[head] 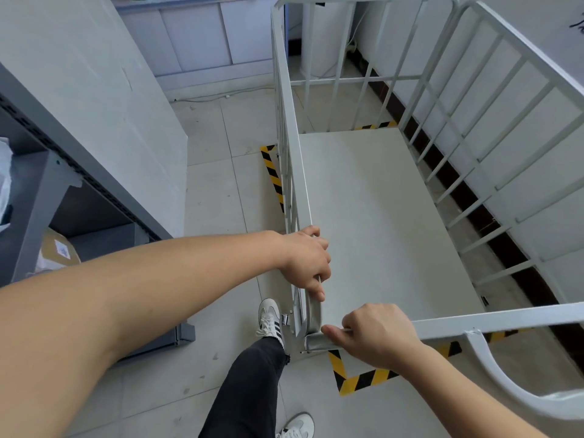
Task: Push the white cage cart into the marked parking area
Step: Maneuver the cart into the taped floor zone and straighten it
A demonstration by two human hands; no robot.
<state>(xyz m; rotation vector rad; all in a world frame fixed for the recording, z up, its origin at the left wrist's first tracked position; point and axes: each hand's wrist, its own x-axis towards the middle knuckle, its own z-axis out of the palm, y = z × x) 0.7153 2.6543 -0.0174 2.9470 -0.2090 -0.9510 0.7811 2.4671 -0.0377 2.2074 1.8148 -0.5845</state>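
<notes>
Nearest the camera, two bare forearms reach forward and down over a tiled floor [215,197], with a dark trouser leg [249,384] and white striped sneakers [269,317] below them. The right hand [377,335] is closed over the near top rail of the white cage cart [373,216], its thumb lying along the rail at the near-left corner; its grip is clenched on that rail. The left hand [305,260] wraps the top rail of the cart's left side just beyond the same corner, fingers curled over the bar, grip clenched on it as well. Under the near corner a right angle of yellow-and-black hazard tape [363,379] marks the floor, and another strip of the same tape [272,177] runs along the floor just outside the cart's left side, with a short piece showing past the far edge of the cart's flat bed. The cart stands largely within this taped outline, its right barred side close to a white wall with a dark skirting. To the left, a grey metal shelf unit [41,172] holds a brown parcel [58,249]. Farthest away are pale cabinet panels [196,36] and a cable along the floor.
</notes>
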